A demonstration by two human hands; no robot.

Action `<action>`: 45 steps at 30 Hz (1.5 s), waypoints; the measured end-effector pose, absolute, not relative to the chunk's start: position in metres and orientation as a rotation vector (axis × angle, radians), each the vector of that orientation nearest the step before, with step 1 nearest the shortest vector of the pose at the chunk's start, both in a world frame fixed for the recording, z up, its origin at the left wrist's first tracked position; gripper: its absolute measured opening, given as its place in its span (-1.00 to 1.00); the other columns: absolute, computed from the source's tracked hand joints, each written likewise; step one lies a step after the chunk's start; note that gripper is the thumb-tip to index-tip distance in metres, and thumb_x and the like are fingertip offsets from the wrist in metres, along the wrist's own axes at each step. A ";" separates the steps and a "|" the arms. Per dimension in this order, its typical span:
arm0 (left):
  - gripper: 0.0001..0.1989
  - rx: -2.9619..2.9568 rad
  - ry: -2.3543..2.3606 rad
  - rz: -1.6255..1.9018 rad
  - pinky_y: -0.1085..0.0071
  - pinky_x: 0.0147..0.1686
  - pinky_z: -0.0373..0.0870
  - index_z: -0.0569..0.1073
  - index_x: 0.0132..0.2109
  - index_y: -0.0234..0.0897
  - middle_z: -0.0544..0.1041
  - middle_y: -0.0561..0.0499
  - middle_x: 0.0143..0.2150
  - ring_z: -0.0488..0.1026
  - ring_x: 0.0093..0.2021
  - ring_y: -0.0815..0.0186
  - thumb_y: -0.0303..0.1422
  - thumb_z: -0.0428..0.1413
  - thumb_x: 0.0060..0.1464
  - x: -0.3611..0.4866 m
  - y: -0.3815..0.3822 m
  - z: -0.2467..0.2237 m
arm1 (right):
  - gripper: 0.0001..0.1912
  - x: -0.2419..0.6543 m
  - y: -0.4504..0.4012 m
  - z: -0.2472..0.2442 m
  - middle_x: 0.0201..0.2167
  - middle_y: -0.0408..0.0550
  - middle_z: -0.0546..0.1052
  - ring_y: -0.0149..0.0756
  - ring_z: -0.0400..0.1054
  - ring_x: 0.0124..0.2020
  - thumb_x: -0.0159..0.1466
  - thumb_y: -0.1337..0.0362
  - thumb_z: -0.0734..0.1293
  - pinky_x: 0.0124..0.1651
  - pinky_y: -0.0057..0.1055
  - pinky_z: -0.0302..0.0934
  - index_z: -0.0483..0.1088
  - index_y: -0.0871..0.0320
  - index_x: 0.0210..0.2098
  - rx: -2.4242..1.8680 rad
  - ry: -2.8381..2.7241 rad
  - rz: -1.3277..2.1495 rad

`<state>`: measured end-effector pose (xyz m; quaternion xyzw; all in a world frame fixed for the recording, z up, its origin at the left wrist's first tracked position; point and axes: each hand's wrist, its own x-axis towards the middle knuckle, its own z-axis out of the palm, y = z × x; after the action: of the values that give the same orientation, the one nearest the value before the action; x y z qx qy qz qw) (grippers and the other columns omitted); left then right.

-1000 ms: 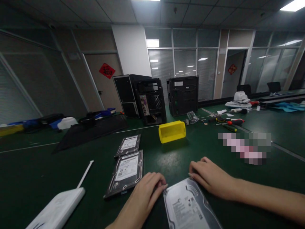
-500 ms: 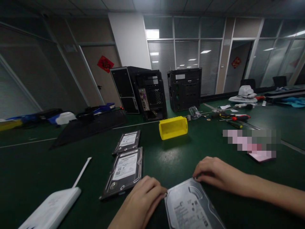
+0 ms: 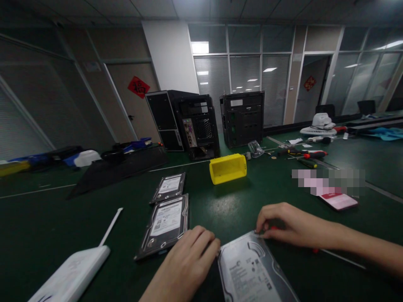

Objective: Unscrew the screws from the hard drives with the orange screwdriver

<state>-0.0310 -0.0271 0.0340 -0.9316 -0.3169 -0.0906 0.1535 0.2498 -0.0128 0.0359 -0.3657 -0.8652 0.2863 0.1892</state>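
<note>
A silver hard drive (image 3: 252,268) with a printed label lies at the bottom centre of the head view. My left hand (image 3: 192,256) has its fingers bent together at the drive's far left corner. My right hand (image 3: 286,224) pinches at its far right corner. Whatever is between the fingertips of either hand is too small to name. Just left of my left hand lies a dark hard drive (image 3: 166,224) with a white label, and behind it a second dark drive (image 3: 170,186). A red-handled screwdriver (image 3: 343,258) is partly hidden under my right forearm.
A yellow bin (image 3: 228,168) stands mid-table, with black computer cases (image 3: 198,126) behind it. A white device with a thin arm (image 3: 72,272) lies at the lower left. Screwdrivers (image 3: 315,154) and a pink-and-white item (image 3: 340,200) are on the right.
The view has shifted slightly. My right hand has risen a little at the drive's corner, and the red-handled screwdriver beneath my right forearm has come into sight.
</note>
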 end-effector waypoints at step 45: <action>-0.95 -3.021 -1.150 -0.188 0.40 -0.20 0.19 0.34 -0.27 -0.23 0.43 0.08 -0.26 0.31 -0.28 0.33 -0.36 0.04 0.14 -0.030 -0.053 0.046 | -0.88 0.256 -0.055 0.042 -0.50 -0.11 0.37 -0.39 0.24 -0.43 0.20 0.38 0.17 -0.19 -0.40 0.14 0.26 0.17 -0.47 -0.861 -2.706 0.568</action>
<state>-0.0300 -0.0534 0.0461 -0.9319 -0.3548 -0.0580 -0.0481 0.2558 -0.0547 0.0424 -0.2952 -0.9273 0.1946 0.1227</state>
